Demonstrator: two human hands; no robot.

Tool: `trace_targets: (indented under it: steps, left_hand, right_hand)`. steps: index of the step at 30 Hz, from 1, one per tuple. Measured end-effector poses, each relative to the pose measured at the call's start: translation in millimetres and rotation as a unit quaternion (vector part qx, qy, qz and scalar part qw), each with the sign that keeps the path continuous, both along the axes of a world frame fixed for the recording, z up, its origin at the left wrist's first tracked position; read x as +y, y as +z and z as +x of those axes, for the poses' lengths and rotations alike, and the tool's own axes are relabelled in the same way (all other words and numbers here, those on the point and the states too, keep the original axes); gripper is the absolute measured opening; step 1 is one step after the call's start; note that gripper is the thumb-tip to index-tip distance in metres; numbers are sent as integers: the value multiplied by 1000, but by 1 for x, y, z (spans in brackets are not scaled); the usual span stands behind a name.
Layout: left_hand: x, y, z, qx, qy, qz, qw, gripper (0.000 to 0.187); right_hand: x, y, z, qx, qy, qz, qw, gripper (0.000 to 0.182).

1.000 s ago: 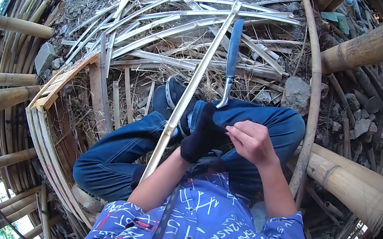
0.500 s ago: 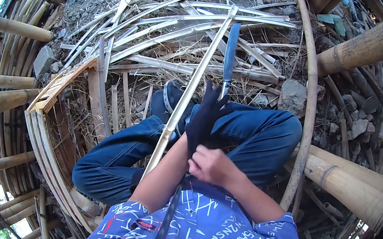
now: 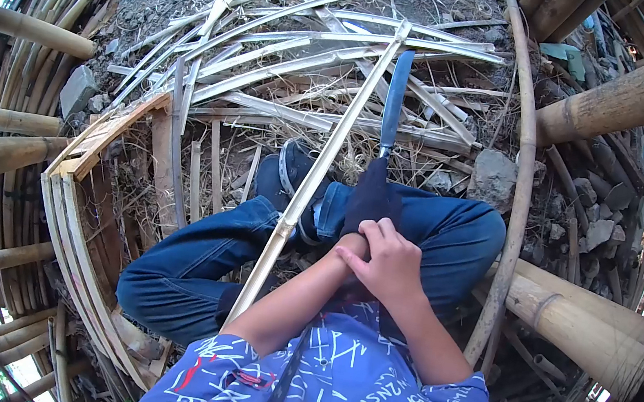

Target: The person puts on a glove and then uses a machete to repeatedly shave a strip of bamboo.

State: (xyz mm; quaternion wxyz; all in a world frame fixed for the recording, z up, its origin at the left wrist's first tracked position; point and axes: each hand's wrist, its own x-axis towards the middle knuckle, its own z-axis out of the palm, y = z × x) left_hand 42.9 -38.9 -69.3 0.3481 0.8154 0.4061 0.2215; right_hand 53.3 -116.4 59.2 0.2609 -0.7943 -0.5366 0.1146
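Observation:
My left hand [image 3: 374, 200] wears a black glove and points forward over my lap. Its dark fingers lie close together at the lower end of a knife [image 3: 394, 100]; whether they hold the handle is too dark to tell. My bare right hand [image 3: 386, 261] is closed round the glove's cuff at my left wrist, thumb across the wrist. The knife's long blade points away from me. Left of it, a long split bamboo strip [image 3: 330, 140] runs lengthwise between my bent legs, passing left of my left forearm.
Many split strips [image 3: 278, 43] lie crisscrossed on the ground ahead. A slatted bamboo frame [image 3: 87, 147] stands at the left. Thick bamboo poles [image 3: 577, 319] and a grey rock [image 3: 494, 176] are at the right. A thin curved pole [image 3: 521, 180] passes beside my right knee.
My gloved fingers, spread before, are now together near the knife's lower end. My right hand has moved slightly up and right and lies over the wrist. The view has shifted a little.

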Motion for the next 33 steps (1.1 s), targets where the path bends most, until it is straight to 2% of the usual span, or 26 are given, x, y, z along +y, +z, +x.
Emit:
trace_targets:
  steps: [1,3,4,8,10,11,13,14,15,17,18,19,20,22,23,24,25,27,29,31,33]
  left_hand:
    - [-6,-10,-3,19,-16,24,999,57]
    - [-9,-6,-11,64,-55,22,996,58]
    - [-10,-5,-15,84,-72,25,994,58]
    - [-10,5,-22,159,-114,66,978,60]
    - [-7,10,-22,195,-118,102,968,61]
    - [-4,14,-20,211,-117,120,963,62]
    - [1,21,-17,237,-116,152,953,63]
    - [4,25,-14,245,-113,165,949,63]
    - [8,28,-12,248,-112,177,946,64]
    - [12,40,-8,250,-108,185,944,64]
    - [14,49,-7,228,-111,198,947,62]
    - [17,53,-7,206,-112,213,949,61]
    - [19,50,-6,229,-121,128,958,62]
    - [19,45,-14,276,-114,87,950,63]
    - [18,40,-17,318,-112,46,940,65]
    - [15,31,-17,354,-90,76,928,65]
    - [10,21,-17,333,-85,85,935,65]
    - [5,19,-18,274,-99,75,954,65]
    - [-1,14,-14,237,-112,58,963,64]
    - [-6,10,-11,218,-120,44,968,64]
    - [-9,7,-10,202,-128,24,971,63]
  right_hand:
    - [0,-2,1,0,0,0,1000,24]
    - [-2,-8,2,-61,56,-131,988,23]
    - [-3,-15,3,-89,87,-138,983,19]
    - [0,-24,11,-98,83,-137,982,24]
    - [7,-16,24,-103,22,-108,989,19]
    - [6,-17,25,-101,25,-107,989,19]
    - [1,-21,26,-93,128,-143,977,20]
    - [1,-27,30,-109,195,-69,972,22]
    - [-1,-29,29,-109,193,-71,972,22]
    - [-1,-30,22,4,184,61,981,21]
    - [0,-25,17,83,142,98,981,18]
    - [-1,-25,15,86,146,97,981,18]
    - [0,-25,13,104,144,101,979,18]
    - [3,-24,12,124,146,110,975,19]
    - [4,-21,16,84,174,40,980,21]
    - [4,-18,19,43,198,-31,979,25]
    - [7,-12,22,41,195,-29,980,25]
    - [14,0,29,18,167,-105,980,34]
    - [19,-2,30,1,165,-142,976,31]
    - [27,-7,32,-42,232,-252,938,21]
    - [33,-13,25,-67,238,-258,934,14]
